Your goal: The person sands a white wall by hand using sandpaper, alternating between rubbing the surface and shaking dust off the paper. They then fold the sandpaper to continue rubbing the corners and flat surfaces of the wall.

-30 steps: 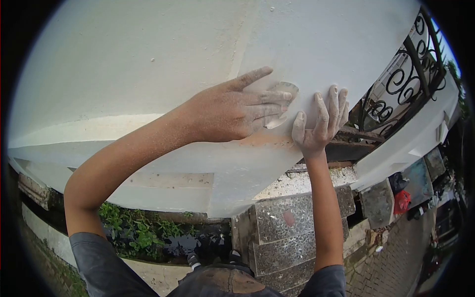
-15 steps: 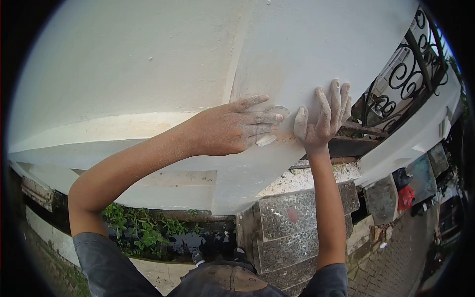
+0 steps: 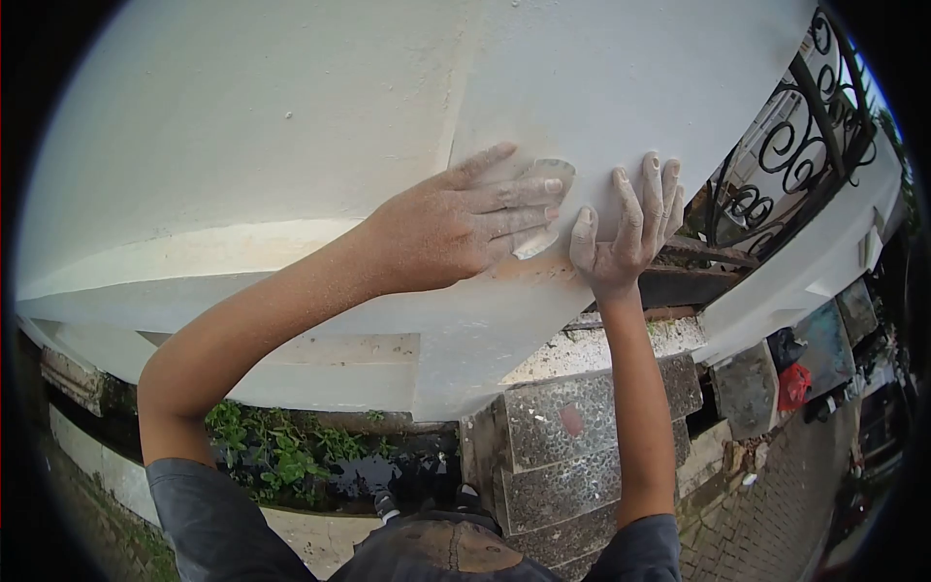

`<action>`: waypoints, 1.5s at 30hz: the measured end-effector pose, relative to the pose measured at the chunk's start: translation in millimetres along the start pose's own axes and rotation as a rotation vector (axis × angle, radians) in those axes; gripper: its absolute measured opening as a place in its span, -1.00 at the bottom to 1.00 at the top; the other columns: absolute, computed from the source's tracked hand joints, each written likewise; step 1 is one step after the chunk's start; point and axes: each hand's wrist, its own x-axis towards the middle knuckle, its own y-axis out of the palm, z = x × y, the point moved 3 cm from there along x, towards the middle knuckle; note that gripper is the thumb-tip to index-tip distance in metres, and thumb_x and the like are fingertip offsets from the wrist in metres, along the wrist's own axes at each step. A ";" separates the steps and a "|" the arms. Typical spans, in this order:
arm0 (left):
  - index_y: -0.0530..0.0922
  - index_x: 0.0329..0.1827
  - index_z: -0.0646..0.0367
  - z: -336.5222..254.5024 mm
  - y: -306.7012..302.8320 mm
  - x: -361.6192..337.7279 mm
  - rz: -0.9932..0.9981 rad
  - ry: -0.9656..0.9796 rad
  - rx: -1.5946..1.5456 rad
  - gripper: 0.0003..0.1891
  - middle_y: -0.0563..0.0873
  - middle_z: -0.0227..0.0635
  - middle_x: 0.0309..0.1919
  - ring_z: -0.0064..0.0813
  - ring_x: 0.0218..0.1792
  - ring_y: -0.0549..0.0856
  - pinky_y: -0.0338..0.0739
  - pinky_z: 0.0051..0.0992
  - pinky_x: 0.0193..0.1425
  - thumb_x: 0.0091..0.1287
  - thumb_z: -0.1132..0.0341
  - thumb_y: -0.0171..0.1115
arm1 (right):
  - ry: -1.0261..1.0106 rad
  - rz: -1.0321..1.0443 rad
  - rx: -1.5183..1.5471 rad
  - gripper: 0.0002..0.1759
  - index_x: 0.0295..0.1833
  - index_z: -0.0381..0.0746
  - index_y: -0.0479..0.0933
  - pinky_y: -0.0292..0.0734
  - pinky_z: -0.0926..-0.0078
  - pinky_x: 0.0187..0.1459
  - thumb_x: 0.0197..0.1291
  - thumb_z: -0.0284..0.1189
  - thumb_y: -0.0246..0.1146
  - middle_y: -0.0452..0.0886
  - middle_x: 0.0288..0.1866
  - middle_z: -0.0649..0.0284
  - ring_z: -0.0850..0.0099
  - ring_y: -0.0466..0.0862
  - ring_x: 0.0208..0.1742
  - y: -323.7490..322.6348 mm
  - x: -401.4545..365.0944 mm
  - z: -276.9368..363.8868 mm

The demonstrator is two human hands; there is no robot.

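Note:
My left hand (image 3: 456, 218) lies against the white wall with its fingers stretched over a piece of sandpaper (image 3: 555, 172), pressing it to the surface. The sheet's pale edges stick out above and below the fingertips. Dust coats the fingers and forearm. Just to the right, my right hand (image 3: 630, 223) rests on the wall near its edge, fingers spread and pointing up, with nothing in it. White powder covers its fingers as well. Around the sandpaper the white wall (image 3: 601, 87) shows a faint brownish patch.
Black scrolled ironwork (image 3: 795, 145) stands beyond the wall's right edge. Below are speckled stone slabs (image 3: 562, 422), a water-filled ditch with green plants (image 3: 281, 446), and a kerb. A red bag (image 3: 794, 386) lies farther right, beside a brick-paved path (image 3: 766, 514).
My left hand has slid up a little along the wall with the sandpaper, and more of the sheet shows above the fingers. My right hand has stayed almost in place.

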 end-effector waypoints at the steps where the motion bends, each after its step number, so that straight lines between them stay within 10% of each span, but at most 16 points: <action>1: 0.60 -0.01 -0.09 -17.0 14.8 -7.5 0.138 0.046 -0.167 -0.74 0.53 -0.60 0.24 -0.65 0.34 0.38 -0.11 -0.13 0.58 0.29 0.29 0.03 | 0.004 0.008 0.000 -0.54 0.08 -0.11 0.55 -0.10 0.04 0.45 0.00 -0.29 0.19 0.43 0.31 0.06 0.01 0.24 0.45 -0.5 -1.1 0.9; 12: 0.62 -0.07 -0.15 -5.4 6.2 -1.6 0.161 0.063 -0.022 -0.75 0.57 -0.70 0.19 -0.69 0.29 0.44 -0.07 -0.17 0.59 0.18 0.30 0.19 | 0.022 0.015 0.001 -0.56 0.07 -0.09 0.56 -0.11 0.06 0.45 0.00 -0.27 0.20 0.44 0.31 0.08 0.04 0.24 0.46 0.1 -0.3 0.1; 16: 0.62 -0.14 -0.15 23.1 -29.0 19.7 -0.191 -0.077 0.179 -0.79 0.58 -0.69 0.18 -0.66 0.31 0.43 -0.06 -0.15 0.58 0.15 0.27 0.23 | 0.018 0.005 0.007 -0.56 0.07 -0.07 0.56 -0.10 0.07 0.45 0.00 -0.26 0.21 0.44 0.31 0.10 0.05 0.24 0.46 0.5 -2.1 -0.4; 20: 0.62 -0.12 -0.20 -21.7 33.6 -16.6 0.240 0.055 -0.086 -0.79 0.54 -0.69 0.23 -0.64 0.37 0.34 -0.14 -0.04 0.58 0.19 0.27 0.16 | 0.018 0.000 0.002 -0.56 0.07 -0.07 0.56 -0.09 0.07 0.45 0.00 -0.26 0.21 0.44 0.31 0.11 0.06 0.25 0.46 0.0 -2.3 -0.1; 26: 0.62 -0.13 -0.20 9.1 -6.6 7.7 -0.049 -0.065 0.097 -0.80 0.51 -0.73 0.25 -0.70 0.36 0.34 -0.15 -0.15 0.60 0.23 0.26 0.10 | 0.017 0.001 0.007 -0.56 0.06 -0.06 0.57 -0.08 0.07 0.45 -0.01 -0.26 0.21 0.44 0.32 0.11 0.06 0.25 0.45 0.3 -2.3 -0.1; 30: 0.61 -0.10 -0.23 2.0 1.5 2.3 0.188 0.061 0.100 -0.78 0.52 -0.76 0.23 -0.68 0.37 0.33 -0.25 -0.03 0.59 0.24 0.26 0.09 | 0.024 0.004 0.004 -0.58 0.04 -0.06 0.58 -0.08 0.07 0.45 -0.01 -0.26 0.21 0.45 0.30 0.10 0.04 0.26 0.45 0.1 -1.6 -1.1; 34: 0.60 -0.04 -0.21 28.8 -28.1 18.7 -0.145 -0.084 0.236 -0.76 0.52 -0.75 0.23 -0.67 0.38 0.32 -0.24 -0.04 0.59 0.26 0.24 0.08 | 0.030 0.009 -0.004 -0.59 0.02 -0.07 0.59 -0.07 0.05 0.45 0.00 -0.25 0.21 0.46 0.29 0.09 0.04 0.26 0.45 0.2 -3.2 -0.3; 38: 0.60 -0.04 -0.22 -5.0 9.9 -7.2 0.320 0.131 0.111 -0.74 0.46 -0.78 0.28 -0.75 0.40 0.26 -0.28 -0.01 0.59 0.22 0.25 0.10 | 0.029 0.019 0.002 -0.59 0.02 -0.07 0.59 -0.07 0.04 0.44 0.00 -0.25 0.22 0.46 0.29 0.09 0.04 0.26 0.44 -1.1 -3.0 -1.3; 41: 0.62 -0.07 -0.21 29.0 -29.1 14.4 0.000 -0.014 0.150 -0.75 0.46 -0.77 0.29 -0.74 0.37 0.31 -0.29 -0.08 0.60 0.21 0.28 0.12 | 0.020 0.012 0.004 -0.59 0.03 -0.07 0.59 -0.07 0.03 0.44 0.00 -0.25 0.23 0.46 0.30 0.09 0.04 0.25 0.45 0.3 -1.5 -2.4; 45: 0.62 -0.10 -0.19 -14.2 5.5 -4.1 0.236 0.073 0.091 -0.78 0.49 -0.77 0.26 -0.67 0.36 0.35 -0.33 -0.08 0.60 0.24 0.30 0.10 | 0.011 0.013 -0.002 -0.58 0.04 -0.08 0.58 -0.07 0.02 0.43 0.02 -0.25 0.22 0.45 0.30 0.09 0.04 0.24 0.45 -0.7 -2.0 -0.9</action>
